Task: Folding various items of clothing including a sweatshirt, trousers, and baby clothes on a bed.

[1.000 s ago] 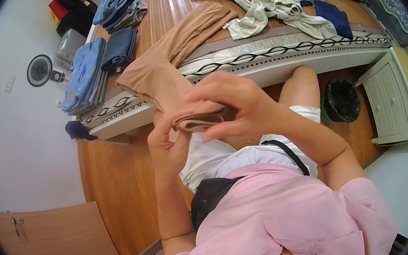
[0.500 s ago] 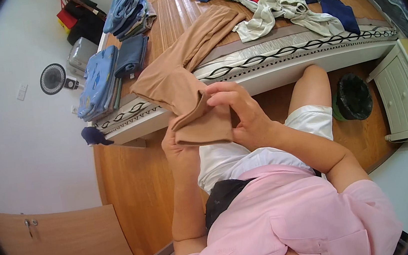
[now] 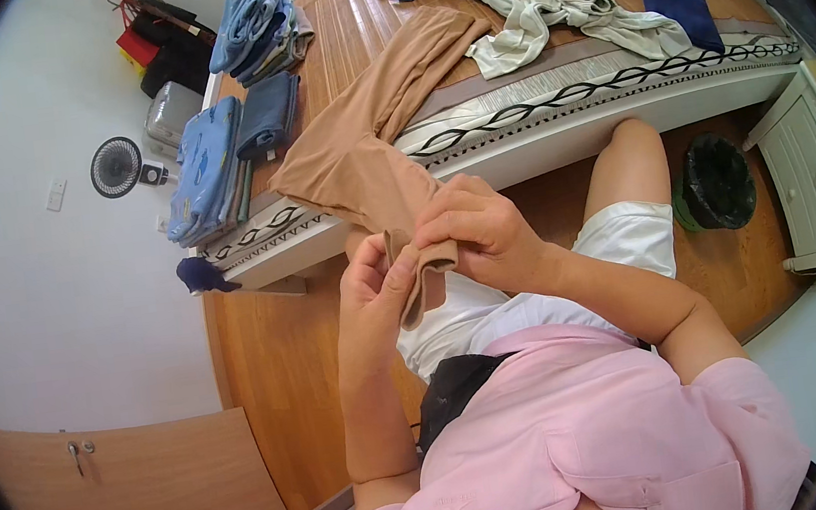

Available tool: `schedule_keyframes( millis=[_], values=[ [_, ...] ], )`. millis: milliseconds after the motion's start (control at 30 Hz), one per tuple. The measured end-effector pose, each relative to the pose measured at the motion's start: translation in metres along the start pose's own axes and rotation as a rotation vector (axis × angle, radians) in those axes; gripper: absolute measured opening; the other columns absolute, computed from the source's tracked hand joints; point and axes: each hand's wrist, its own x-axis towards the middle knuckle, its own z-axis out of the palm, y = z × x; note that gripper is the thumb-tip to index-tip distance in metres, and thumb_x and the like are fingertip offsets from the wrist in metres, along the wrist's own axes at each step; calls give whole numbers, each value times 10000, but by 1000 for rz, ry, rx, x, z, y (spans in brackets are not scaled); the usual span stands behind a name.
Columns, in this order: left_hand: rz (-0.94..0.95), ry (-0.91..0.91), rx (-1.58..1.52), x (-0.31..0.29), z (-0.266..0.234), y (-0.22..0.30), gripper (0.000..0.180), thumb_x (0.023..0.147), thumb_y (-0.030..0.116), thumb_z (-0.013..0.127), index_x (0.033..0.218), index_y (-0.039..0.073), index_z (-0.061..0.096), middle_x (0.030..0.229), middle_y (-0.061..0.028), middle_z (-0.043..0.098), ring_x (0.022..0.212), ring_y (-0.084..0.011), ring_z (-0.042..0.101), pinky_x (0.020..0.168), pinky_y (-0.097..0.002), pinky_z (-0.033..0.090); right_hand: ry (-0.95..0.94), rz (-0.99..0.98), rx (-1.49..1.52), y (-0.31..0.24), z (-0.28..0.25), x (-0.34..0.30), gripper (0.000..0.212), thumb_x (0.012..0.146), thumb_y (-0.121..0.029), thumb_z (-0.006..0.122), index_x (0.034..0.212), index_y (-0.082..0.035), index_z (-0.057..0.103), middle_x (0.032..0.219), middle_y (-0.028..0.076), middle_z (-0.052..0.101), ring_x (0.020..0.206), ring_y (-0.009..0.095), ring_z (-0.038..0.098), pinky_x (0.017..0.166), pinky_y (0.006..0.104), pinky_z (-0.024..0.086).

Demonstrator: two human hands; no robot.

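Observation:
A soft tan garment (image 3: 358,170), its kind not plain, lies partly on the bed and hangs over the front edge toward me. Its near end is bunched into a curled, folded band between my two hands. My left hand (image 3: 371,281) pinches this band from the left, thumb on top. From the right, my right hand (image 3: 481,226) grips the same end with bent fingers, close beside the left. The far end of the garment stretches up over the brown mat.
Folded blue clothes (image 3: 207,167) stand in stacks at the bed's left corner, a dark blue sock-like piece (image 3: 204,274) below them. Loose clothes (image 3: 561,6) heap at the back right. A black-lined bin (image 3: 719,181) and white cabinet (image 3: 806,174) stand right; a fan (image 3: 117,167) is left.
The near end of the tan garment was spread as a wide flat band; now it is gathered and curled narrow. My hands have drawn closer together. The view has shifted slightly.

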Motion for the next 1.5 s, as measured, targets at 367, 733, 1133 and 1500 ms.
schedule_keyframes(
  millis=[367, 733, 1133, 1500],
  values=[
    [692, 423, 723, -21, -25, 47, 90, 939, 80, 559, 994, 15, 586, 963, -42, 618, 761, -75, 530, 680, -178, 414, -224, -89, -53, -10, -12, -5, 194, 683, -128, 758, 860, -173, 692, 829, -27, 603, 869, 193, 570, 855, 343, 404],
    [671, 234, 846, -38, 5, 27, 96, 862, -29, 643, 955, -25, 620, 916, -123, 673, 716, -102, 592, 611, -208, 475, -152, -75, -2, -10, -7, 3, 189, 667, -112, 764, 826, -131, 664, 759, -22, 604, 846, 193, 571, 859, 350, 406],
    [511, 111, 786, -41, 20, 30, 219, 758, -10, 737, 951, -9, 634, 878, -117, 647, 762, -171, 615, 652, -260, 488, -172, -123, 15, -9, -3, 7, 249, 651, -87, 768, 869, -96, 648, 763, 14, 613, 754, 225, 562, 834, 356, 411],
    [714, 711, 950, -49, -63, 53, 209, 862, -24, 619, 1068, -50, 621, 938, -86, 646, 859, -152, 601, 756, -283, 484, -232, -33, -43, 32, -12, 31, 281, 769, -255, 751, 989, -111, 653, 954, 33, 645, 893, 231, 602, 860, 390, 417]
  ],
)
